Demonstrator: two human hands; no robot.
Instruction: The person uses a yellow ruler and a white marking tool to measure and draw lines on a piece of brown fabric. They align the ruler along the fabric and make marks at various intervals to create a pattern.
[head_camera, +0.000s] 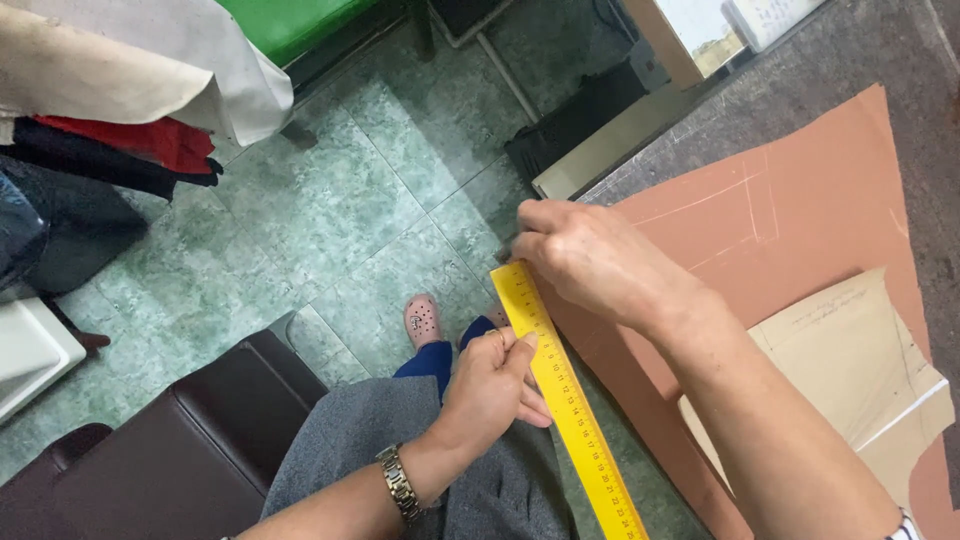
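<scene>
Glossy plastic ruler — matt cloth

A grey table carries a large piece of brown fabric marked with pale chalk lines. A cream paper pattern lies on the fabric toward the right. A yellow ruler lies along the fabric's left edge at the table's rim. Beside the table is a green tiled floor, and a brown seat stands on it.

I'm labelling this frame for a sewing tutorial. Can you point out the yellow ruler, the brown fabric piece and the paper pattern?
yellow ruler (575, 415): head view, middle of its marked face.
brown fabric piece (800, 200): head view, bare upper area near the chalk lines.
paper pattern (850, 360): head view, centre of the beige sheet.
</scene>
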